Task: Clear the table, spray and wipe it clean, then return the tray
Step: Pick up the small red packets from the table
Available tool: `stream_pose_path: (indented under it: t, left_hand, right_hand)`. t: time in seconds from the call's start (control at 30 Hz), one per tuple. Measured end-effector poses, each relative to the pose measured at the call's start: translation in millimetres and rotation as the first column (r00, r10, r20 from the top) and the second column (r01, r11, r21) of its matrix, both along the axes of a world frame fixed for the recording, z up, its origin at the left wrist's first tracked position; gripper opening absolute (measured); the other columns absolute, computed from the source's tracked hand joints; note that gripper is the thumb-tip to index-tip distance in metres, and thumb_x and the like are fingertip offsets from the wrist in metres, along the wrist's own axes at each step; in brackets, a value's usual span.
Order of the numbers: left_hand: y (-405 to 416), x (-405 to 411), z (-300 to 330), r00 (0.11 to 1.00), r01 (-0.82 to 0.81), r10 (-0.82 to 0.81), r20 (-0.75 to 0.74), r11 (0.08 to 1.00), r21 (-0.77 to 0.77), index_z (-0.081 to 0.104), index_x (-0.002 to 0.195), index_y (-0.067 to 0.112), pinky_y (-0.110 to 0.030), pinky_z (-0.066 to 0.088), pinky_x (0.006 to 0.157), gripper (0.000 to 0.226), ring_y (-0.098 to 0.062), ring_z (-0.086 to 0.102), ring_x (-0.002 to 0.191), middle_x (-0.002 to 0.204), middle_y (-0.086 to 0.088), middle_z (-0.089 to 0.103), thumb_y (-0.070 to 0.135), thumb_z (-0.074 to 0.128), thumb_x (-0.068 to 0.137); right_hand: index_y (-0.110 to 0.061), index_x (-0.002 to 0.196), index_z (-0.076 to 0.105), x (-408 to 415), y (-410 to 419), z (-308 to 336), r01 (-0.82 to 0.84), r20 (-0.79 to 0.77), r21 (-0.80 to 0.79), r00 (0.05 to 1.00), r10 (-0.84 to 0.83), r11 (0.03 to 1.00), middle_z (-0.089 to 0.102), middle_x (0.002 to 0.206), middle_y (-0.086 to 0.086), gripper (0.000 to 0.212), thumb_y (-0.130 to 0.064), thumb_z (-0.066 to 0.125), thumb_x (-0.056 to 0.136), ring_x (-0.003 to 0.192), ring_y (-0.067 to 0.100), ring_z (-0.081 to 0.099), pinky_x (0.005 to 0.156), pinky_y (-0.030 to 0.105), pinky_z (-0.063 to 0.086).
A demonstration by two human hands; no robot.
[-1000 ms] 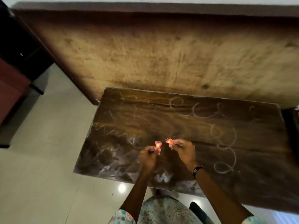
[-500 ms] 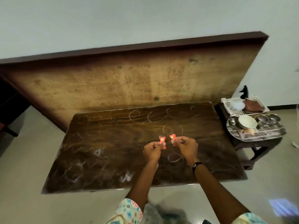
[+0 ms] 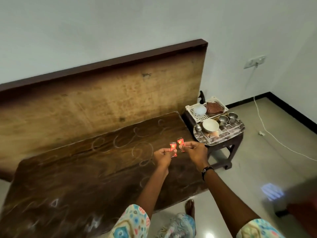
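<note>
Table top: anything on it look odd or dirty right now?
Yes. The dark wooden table is covered in whitish scribbles, loops toward its far side and smudged marks near its front edge. Nothing rests on it; the left hand and right hand each pinch a small red wrapper above it.
</note>
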State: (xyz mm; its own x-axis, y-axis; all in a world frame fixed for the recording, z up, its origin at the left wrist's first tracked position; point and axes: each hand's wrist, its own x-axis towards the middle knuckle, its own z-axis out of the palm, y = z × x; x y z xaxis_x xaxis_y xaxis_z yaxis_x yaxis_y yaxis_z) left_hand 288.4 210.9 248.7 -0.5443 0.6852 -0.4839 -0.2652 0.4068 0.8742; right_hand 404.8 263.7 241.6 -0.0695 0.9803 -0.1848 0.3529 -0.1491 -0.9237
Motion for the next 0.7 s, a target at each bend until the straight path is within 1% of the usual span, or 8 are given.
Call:
stream_pose_path:
  t: [0.17, 0.3, 0.4, 0.47, 0.53, 0.6, 0.67, 0.7]
  left_hand:
    - [75.9, 47.7, -10.5, 0.996, 0.081, -0.079, 0.051, 0.996, -0.045, 0.066, 0.072, 0.012, -0.011, 0.043, 0.045, 0.012, -0.008, 0.058, 0.060, 0.069, 0.000, 0.065, 0.004, 0.074, 0.077]
    - [125.0, 78.4, -17.9, 0.993, 0.112, -0.108, 0.049, 0.990, -0.081, 0.070, 0.085, 0.003, -0.008, 0.042, 0.040, 0.009, -0.011, 0.058, 0.060, 0.071, -0.004, 0.066, 0.004, 0.074, 0.077]
    - [158.3, 103.0, -26.1, 0.990, 0.140, -0.137, 0.037, 0.986, -0.086, 0.070, 0.089, -0.003, -0.006, 0.040, 0.040, 0.016, -0.014, 0.058, 0.064, 0.078, -0.009, 0.067, 0.001, 0.075, 0.074]
    - [176.2, 122.2, -31.9, 0.987, 0.155, -0.150, 0.049, 0.983, -0.100, 0.070, 0.081, 0.000, -0.006, 0.040, 0.040, 0.009, -0.013, 0.056, 0.065, 0.076, -0.007, 0.066, -0.001, 0.075, 0.073]
    - [190.8, 138.7, -36.8, 0.984, 0.173, -0.165, 0.070, 0.978, -0.117, 0.067, 0.073, 0.007, -0.007, 0.041, 0.041, 0.012, -0.011, 0.055, 0.061, 0.071, -0.005, 0.065, 0.002, 0.077, 0.071]
    - [207.7, 155.4, -45.4, 0.981, 0.177, -0.164, 0.102, 0.974, -0.142, 0.069, 0.080, 0.004, -0.013, 0.049, 0.049, 0.015, -0.015, 0.060, 0.064, 0.079, -0.011, 0.068, 0.005, 0.080, 0.069]
    - [222.8, 169.2, -56.6, 0.976, 0.184, -0.158, 0.152, 0.968, -0.173, 0.070, 0.081, 0.004, -0.029, 0.059, 0.067, 0.016, -0.025, 0.068, 0.078, 0.090, -0.017, 0.072, 0.005, 0.081, 0.069]
    - [231.1, 176.0, -63.2, 0.976, 0.176, -0.145, 0.163, 0.965, -0.194, 0.070, 0.078, 0.006, -0.035, 0.059, 0.075, 0.015, -0.028, 0.069, 0.085, 0.093, -0.017, 0.072, 0.004, 0.081, 0.068]
  right_hand:
    - [-0.008, 0.084, 0.077, 51.8, 64.6, -3.7, 0.048, 0.032, -0.009, 0.998, -0.047, 0.999, 0.074, 0.078, 0.004, 0.013, -0.014, 0.081, 0.074, 0.072, 0.011, 0.066, 0.076, 0.030, 0.055]
    - [-0.004, 0.084, 0.076, 85.0, 104.2, -1.0, 0.090, 0.065, -0.020, 0.994, -0.088, 0.996, 0.069, 0.073, 0.003, 0.010, -0.008, 0.079, 0.075, 0.070, 0.010, 0.062, 0.070, 0.022, 0.049]
    - [-0.008, 0.077, 0.076, 111.8, 133.1, -8.7, 0.125, 0.095, -0.053, 0.988, -0.120, 0.991, 0.070, 0.072, 0.005, 0.005, -0.008, 0.080, 0.074, 0.072, 0.014, 0.063, 0.076, 0.032, 0.054]
    - [-0.012, 0.068, 0.073, 130.7, 149.7, -16.6, 0.170, 0.116, -0.083, 0.980, -0.160, 0.982, 0.072, 0.071, 0.008, 0.009, -0.009, 0.081, 0.071, 0.072, 0.017, 0.064, 0.079, 0.039, 0.057]
    - [-0.015, 0.065, 0.072, 146.6, 161.9, -21.5, 0.215, 0.116, -0.117, 0.973, -0.201, 0.970, 0.072, 0.070, 0.008, 0.013, -0.008, 0.081, 0.070, 0.071, 0.019, 0.067, 0.079, 0.041, 0.058]
    - [-0.009, 0.069, 0.073, 161.8, 175.9, -24.6, 0.248, 0.101, -0.155, 0.967, -0.235, 0.956, 0.071, 0.069, 0.009, 0.009, -0.005, 0.080, 0.071, 0.069, 0.021, 0.069, 0.077, 0.038, 0.058]
    - [-0.003, 0.074, 0.072, 175.3, 189.3, -30.5, 0.267, 0.084, -0.194, 0.963, -0.255, 0.944, 0.071, 0.071, 0.011, 0.010, -0.005, 0.081, 0.071, 0.067, 0.022, 0.069, 0.075, 0.038, 0.058]
    - [-0.003, 0.075, 0.073, 181.7, 197.7, -36.7, 0.277, 0.085, -0.212, 0.961, -0.264, 0.937, 0.072, 0.072, 0.012, 0.011, -0.007, 0.083, 0.071, 0.067, 0.022, 0.070, 0.076, 0.039, 0.059]
